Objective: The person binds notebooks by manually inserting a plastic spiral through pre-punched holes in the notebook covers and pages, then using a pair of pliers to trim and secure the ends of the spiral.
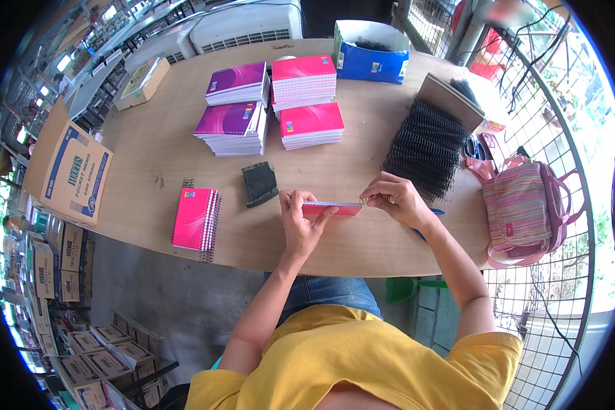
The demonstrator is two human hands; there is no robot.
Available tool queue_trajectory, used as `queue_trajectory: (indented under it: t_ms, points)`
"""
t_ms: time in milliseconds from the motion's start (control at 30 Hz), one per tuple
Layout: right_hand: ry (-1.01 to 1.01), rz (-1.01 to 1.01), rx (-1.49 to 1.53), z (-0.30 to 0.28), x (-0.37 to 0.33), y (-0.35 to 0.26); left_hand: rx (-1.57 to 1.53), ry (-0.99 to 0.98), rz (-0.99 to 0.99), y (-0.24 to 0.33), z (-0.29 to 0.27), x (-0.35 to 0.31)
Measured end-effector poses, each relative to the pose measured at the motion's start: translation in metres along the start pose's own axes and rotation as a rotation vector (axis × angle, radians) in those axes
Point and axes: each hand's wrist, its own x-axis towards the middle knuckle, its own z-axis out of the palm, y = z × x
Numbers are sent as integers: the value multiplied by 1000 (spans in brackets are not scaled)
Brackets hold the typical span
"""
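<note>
My left hand (301, 220) grips a pink-covered notebook (342, 210), held edge-on above the near part of the table with its thumb along the cover. At the notebook's right end, my right hand (395, 198) is closed, fingertips pinched on what looks like the end of a thin wire spiral coil (364, 201); most of it is hidden. To the left lies a small stack of pink spiral-bound notebooks (195, 219). A dark folded cloth (260, 184) sits beside my left hand. Beyond my right hand is a large pile of black spiral coils (427, 147).
Stacks of purple notebooks (232, 126) and pink notebooks (312, 124) stand farther back, near a blue box (372, 63). An open cardboard box (72, 167) is at the left edge. On the right are scissors (473, 147) and a striped bag (526, 208) beside a wire mesh (526, 294).
</note>
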Motion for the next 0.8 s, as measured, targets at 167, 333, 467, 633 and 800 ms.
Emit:
queue_trajectory:
  t_ms: [167, 333, 467, 633, 800]
  points:
    - [-33, -9, 6, 1, -1, 3, -12, 9, 4, 5, -1, 0]
    - [-32, 5, 48, 6, -3, -7, 38, -3, -2, 2, 0, -1]
    - [-39, -30, -91, 7, -5, 2, 15, 5, -31, 6, 0, 1]
    - [53, -73, -31, 12, -5, -2, 15, 36, -2, 7, 1, 2]
    - [-13, -6, -79, 7, -4, 0, 21, 18, 21, 4, 1, 1]
